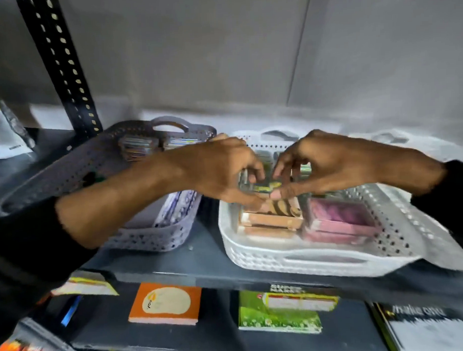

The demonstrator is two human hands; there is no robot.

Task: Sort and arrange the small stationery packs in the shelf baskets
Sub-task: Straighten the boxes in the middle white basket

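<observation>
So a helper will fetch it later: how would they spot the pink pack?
On the dark shelf stand two perforated baskets; go to the white basket on the right. In its front right corner lies the pink pack, beside a tan pack; it is the only pink thing there.

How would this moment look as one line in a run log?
left hand + right hand: both pinching small pack | over white basket | grey basket: untouched
</observation>
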